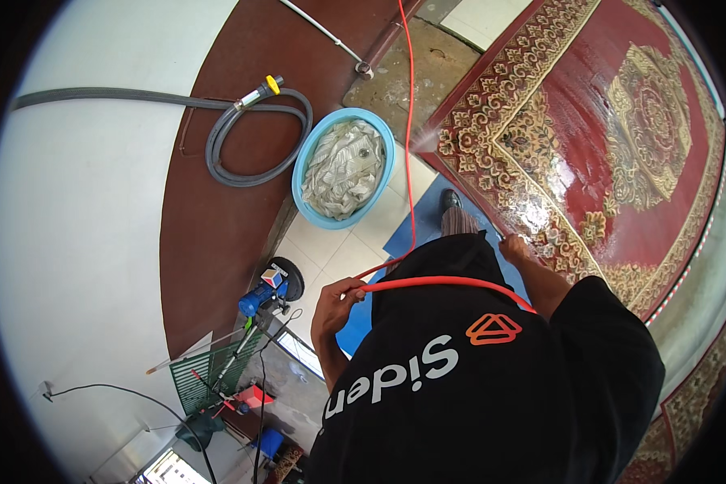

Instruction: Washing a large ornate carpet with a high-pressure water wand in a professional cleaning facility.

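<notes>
My left hand (337,302) grips an orange hose (432,281) at waist height. From there the hose crosses the front of my black shirt and passes out of sight by my right forearm. Another stretch of it runs up past the basin to the top of the view. My right hand (516,249) is closed around a dark, narrow handle (501,236), mostly hidden, at the near edge of a red patterned carpet (590,163). Wet, shiny patches lie on the carpet. A fine water spray (425,140) shows at its left corner.
A light-blue basin (299,202) holds wet, pale cloth. A grey hose (257,180) with a yellow valve handle lies coiled near the brown-and-white wall. A blue-motored floor machine (260,297) stands at left. A blue mat (423,209) lies under my shoe (451,199).
</notes>
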Demonstrator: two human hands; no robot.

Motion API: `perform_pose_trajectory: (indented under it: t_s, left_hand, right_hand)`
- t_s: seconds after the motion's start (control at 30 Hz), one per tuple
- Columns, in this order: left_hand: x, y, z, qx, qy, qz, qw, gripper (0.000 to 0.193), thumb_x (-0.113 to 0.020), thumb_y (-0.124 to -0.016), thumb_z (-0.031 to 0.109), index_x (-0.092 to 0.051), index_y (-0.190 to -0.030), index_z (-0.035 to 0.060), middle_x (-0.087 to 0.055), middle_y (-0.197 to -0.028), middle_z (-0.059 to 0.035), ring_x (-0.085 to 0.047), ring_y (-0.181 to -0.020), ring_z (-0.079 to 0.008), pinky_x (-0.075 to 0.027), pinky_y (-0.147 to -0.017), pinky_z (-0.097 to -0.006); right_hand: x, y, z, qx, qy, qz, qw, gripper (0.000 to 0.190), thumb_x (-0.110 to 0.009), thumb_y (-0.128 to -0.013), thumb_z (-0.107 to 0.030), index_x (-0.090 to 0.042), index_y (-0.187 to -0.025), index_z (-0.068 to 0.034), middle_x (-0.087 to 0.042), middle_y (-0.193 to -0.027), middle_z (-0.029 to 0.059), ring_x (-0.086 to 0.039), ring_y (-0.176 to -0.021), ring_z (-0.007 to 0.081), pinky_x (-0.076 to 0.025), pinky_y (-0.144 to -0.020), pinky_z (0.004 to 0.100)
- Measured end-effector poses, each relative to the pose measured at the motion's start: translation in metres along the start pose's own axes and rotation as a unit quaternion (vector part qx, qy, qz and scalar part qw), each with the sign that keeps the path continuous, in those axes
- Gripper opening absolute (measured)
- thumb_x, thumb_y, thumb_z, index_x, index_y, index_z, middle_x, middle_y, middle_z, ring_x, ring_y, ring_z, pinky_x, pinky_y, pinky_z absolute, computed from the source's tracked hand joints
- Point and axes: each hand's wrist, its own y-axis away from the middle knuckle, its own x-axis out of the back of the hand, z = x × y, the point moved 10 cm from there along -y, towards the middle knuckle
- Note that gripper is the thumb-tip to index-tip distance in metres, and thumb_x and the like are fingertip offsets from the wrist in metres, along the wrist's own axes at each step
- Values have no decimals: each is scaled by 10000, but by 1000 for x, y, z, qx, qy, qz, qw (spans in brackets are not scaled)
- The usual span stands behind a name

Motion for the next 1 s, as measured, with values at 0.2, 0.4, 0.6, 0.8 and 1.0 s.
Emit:
perform_pose_trajectory:
  t_s: [0.2,0.4,0.6,0.8,1.0]
  left_hand:
    - [4,10,-12,4,12,7,1000,182,-666,-877,147,-669,-940,-24,-604,-739,-24,-532,-709,-113,-447,-678,-259]
    - [2,19,-28,7,20,-10,1000,189,-666,-878,153,-668,-947,-24,-604,-737,-26,-543,-717,-112,-461,-689,-261]
    - [-6,12,-32,-8,4,-46,999,203,-669,-877,166,-670,-944,-26,-605,-738,-30,-532,-715,-113,-447,-678,-259]
    - [-25,1,-39,-24,-41,-125,991,173,-669,-861,142,-676,-956,-4,-613,-764,-21,-521,-719,-109,-433,-680,-258]
    - [-44,-1,-33,-54,-96,-188,976,168,-664,-852,129,-677,-939,-14,-637,-792,-44,-546,-734,-134,-443,-686,-280]
  right_hand:
    - [-5,19,0,-66,-8,-21,998,309,-610,-841,-301,-705,-999,-53,-668,-1036,228,-626,-1033,395,-496,-890,470]
    - [-15,-22,-13,-10,-21,49,999,333,-601,-849,-344,-696,-972,-49,-665,-1010,238,-639,-976,406,-511,-853,470]
    - [-8,24,16,-35,-26,16,999,324,-563,-840,-294,-696,-958,-23,-659,-1018,244,-627,-1009,399,-498,-888,479]
    - [-44,132,133,-132,-6,33,991,324,-538,-854,-283,-679,-1009,-36,-633,-1099,240,-593,-1055,409,-474,-910,486]
    - [-79,209,202,-230,-5,18,973,335,-542,-860,-310,-660,-1032,-48,-618,-1113,232,-571,-1081,390,-464,-927,471]
